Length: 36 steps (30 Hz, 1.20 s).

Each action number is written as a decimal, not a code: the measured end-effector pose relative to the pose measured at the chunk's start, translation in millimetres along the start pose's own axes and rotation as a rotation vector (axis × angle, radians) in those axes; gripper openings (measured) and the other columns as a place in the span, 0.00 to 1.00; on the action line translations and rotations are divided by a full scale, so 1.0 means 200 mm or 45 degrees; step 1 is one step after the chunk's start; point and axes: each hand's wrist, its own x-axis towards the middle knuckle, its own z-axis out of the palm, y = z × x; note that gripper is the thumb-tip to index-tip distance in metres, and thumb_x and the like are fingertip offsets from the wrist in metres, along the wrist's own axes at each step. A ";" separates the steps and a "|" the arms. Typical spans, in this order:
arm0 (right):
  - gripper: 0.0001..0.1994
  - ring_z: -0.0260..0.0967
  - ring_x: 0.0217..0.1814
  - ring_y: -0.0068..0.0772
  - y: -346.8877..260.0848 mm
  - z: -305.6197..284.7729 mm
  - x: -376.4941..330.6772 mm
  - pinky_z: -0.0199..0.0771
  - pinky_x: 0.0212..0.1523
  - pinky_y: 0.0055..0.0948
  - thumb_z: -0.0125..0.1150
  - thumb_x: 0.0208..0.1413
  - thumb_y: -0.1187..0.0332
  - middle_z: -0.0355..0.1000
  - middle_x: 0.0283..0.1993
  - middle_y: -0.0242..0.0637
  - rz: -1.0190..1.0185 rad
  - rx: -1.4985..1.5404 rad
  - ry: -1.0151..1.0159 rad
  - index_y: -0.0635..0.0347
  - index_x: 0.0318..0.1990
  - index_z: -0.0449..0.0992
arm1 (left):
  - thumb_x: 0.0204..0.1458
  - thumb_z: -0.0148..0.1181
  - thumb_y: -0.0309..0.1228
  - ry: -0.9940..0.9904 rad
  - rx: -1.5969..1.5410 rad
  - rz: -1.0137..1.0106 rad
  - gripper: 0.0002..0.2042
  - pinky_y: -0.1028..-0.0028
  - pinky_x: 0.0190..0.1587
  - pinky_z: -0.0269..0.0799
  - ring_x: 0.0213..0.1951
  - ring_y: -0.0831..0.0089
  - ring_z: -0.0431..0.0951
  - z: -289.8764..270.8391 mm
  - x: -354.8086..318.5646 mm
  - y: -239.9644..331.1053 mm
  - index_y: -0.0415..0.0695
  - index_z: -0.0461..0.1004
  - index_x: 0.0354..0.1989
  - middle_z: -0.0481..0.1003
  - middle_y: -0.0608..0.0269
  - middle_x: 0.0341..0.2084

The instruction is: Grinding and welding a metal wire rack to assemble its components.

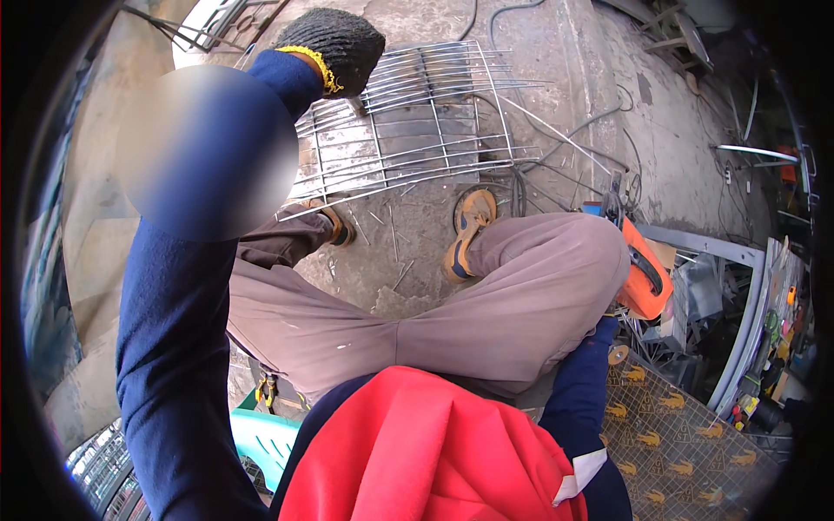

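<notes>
My left hand (334,50) wears a black knitted glove with a yellow cuff and reaches forward over the far left of a grid of thin metal rods (441,130). The glove looks curled closed; a short brownish stub (357,106) shows just below it, too little to name. My right sleeve (599,347) runs behind my right knee, and the hand and its fingers are hidden. Beyond that sleeve is an orange object (643,276) with a black slot, its kind unclear. A dark clamp-like piece (613,198) beside the knee meets a thin, pale rod (560,137) slanting toward the grid.
Flat metal sheet (408,143) lies under the grid. Dark cables (565,161) wind over the concrete floor. On the right stand a grey metal frame (738,286) with scrap and a patterned brown board (678,434). A green plastic piece (265,438) is at lower left.
</notes>
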 end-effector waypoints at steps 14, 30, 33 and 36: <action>0.16 0.62 0.26 0.19 -0.07 0.02 0.03 0.62 0.26 0.22 0.55 0.63 0.55 0.67 0.30 0.29 0.013 0.052 0.043 0.61 0.42 0.70 | 0.40 0.65 0.36 -0.066 0.076 -0.030 0.10 0.59 0.34 0.74 0.30 0.51 0.79 -0.02 0.00 -0.02 0.43 0.80 0.26 0.78 0.48 0.25; 0.15 0.62 0.27 0.19 -0.17 -0.07 -0.03 0.61 0.26 0.22 0.55 0.63 0.56 0.67 0.30 0.29 0.061 0.091 0.143 0.61 0.42 0.70 | 0.39 0.63 0.34 -0.141 0.156 0.000 0.09 0.59 0.33 0.75 0.29 0.51 0.80 -0.09 0.12 0.04 0.44 0.81 0.25 0.78 0.49 0.24; 0.15 0.62 0.27 0.18 -0.20 -0.08 -0.05 0.61 0.26 0.22 0.55 0.63 0.56 0.67 0.30 0.29 0.069 0.098 0.149 0.61 0.43 0.70 | 0.39 0.62 0.34 -0.161 0.167 -0.005 0.08 0.59 0.33 0.75 0.29 0.51 0.80 -0.10 0.12 0.05 0.44 0.81 0.25 0.78 0.49 0.23; 0.15 0.62 0.27 0.18 -0.24 -0.10 -0.04 0.61 0.26 0.22 0.55 0.63 0.56 0.67 0.30 0.29 0.070 0.092 0.156 0.61 0.43 0.70 | 0.39 0.62 0.34 -0.176 0.166 -0.009 0.08 0.59 0.33 0.75 0.29 0.52 0.80 -0.10 0.12 0.06 0.44 0.81 0.25 0.78 0.49 0.23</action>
